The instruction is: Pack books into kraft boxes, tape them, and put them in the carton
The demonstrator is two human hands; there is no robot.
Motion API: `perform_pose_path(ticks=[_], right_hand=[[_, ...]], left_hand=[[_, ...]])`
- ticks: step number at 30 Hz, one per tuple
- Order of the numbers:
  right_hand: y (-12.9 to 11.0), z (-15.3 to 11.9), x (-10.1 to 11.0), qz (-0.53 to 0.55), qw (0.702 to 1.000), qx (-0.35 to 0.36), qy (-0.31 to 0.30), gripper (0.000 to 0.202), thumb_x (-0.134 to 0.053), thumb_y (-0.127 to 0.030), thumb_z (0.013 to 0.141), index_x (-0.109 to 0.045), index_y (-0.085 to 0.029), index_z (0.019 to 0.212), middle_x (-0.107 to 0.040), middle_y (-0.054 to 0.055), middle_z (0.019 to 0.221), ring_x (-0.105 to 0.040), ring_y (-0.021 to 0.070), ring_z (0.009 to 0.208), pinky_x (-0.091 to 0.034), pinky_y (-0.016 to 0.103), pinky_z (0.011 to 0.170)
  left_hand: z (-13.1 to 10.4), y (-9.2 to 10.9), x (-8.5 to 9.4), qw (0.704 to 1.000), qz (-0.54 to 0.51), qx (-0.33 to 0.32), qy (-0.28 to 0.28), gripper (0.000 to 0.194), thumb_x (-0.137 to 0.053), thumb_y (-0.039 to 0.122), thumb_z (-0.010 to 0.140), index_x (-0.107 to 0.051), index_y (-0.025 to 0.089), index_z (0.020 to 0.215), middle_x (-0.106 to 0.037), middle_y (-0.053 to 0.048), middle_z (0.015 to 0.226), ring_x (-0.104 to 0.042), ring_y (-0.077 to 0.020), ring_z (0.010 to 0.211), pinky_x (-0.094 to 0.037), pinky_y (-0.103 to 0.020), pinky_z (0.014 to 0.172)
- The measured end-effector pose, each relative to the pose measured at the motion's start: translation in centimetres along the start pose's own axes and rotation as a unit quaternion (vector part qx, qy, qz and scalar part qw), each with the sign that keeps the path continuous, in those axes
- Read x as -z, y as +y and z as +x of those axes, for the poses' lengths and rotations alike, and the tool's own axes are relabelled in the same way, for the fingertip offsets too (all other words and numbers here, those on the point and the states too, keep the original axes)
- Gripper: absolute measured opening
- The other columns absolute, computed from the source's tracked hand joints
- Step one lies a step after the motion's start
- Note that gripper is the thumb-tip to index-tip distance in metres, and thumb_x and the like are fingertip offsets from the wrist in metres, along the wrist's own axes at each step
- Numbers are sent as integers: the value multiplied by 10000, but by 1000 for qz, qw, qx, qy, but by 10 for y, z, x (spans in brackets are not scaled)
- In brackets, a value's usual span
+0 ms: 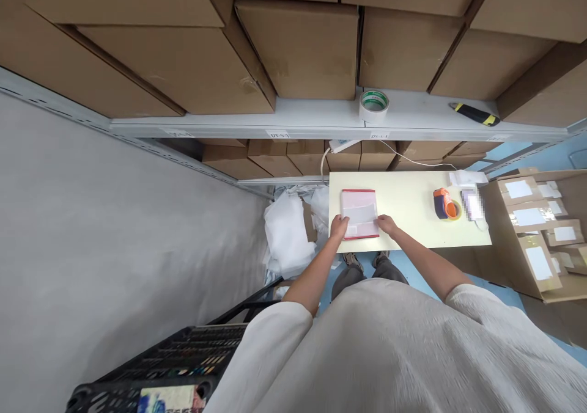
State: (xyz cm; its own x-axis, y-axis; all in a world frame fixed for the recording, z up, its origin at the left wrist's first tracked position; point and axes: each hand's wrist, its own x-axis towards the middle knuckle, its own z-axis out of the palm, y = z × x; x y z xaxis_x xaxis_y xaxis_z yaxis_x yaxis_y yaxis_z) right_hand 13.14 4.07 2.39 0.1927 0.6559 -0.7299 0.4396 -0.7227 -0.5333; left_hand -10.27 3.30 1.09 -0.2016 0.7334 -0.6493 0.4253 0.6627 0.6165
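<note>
A flat, pale rectangular packet (360, 213) with red strips along its top and bottom edges lies at the left part of the cream tabletop (403, 233). It looks wrapped in translucent material. My left hand (339, 226) grips its lower left edge, thumb on top. At the packet's right edge, my right hand (386, 223) pinches the side with its fingers closed. The undersides of both hands' grips are hidden.
An orange and purple tape dispenser (444, 204) sits on the tabletop's right side. Above are a shelf (316, 110) with a tape roll (373, 105) and a cutter (474, 113). A carton of small boxes (502, 254) stands right; a black crate (192, 352) is lower left.
</note>
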Motion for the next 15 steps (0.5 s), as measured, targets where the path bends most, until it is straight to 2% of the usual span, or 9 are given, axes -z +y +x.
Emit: perform_pose_path(ticks=[4,8,10,12,15], right_hand=[[3,6,-7,-5,1000,-12,17,100,-716,-285,768,-691,-212,832,-758,79,953,-694,231,911,-532,287,751],[4,9,-10,-7,999,-21,29,92,-708,-277,758,-682,-214,819,-747,67,916,-685,219,879,-516,278,730],[4,9,-12,-9,999,-21,36,67,-701,-268,754,-680,-216,791,-741,63,892,-681,223,894,-509,277,740],[4,9,-13,-7,999,-22,42,50,-697,-260,750,-680,-218,770,-741,66,888,-680,231,915,-507,281,749],[3,11,-14,6,998,-34,43,61,-711,-262,744,-684,-214,771,-752,84,911,-685,239,911,-512,290,733]], left_hand=[[9,-7,3,999,34,13,-1,343,-673,348,904,-707,196,1211,-800,-122,1161,-744,-294,1141,-544,-340,940],[12,-12,5,999,46,24,2,551,-690,335,895,-603,157,1409,-748,-192,1354,-720,-320,1253,-534,-363,1021],[11,-16,6,999,46,26,9,593,-675,311,909,-553,135,1462,-704,-224,1439,-707,-319,1299,-522,-366,1064],[7,-20,6,999,44,24,10,586,-666,285,917,-538,141,1471,-703,-218,1450,-709,-313,1309,-517,-365,1084],[1,-24,4,999,42,6,-7,572,-669,258,915,-528,192,1465,-751,-158,1387,-737,-283,1260,-527,-352,1063]])
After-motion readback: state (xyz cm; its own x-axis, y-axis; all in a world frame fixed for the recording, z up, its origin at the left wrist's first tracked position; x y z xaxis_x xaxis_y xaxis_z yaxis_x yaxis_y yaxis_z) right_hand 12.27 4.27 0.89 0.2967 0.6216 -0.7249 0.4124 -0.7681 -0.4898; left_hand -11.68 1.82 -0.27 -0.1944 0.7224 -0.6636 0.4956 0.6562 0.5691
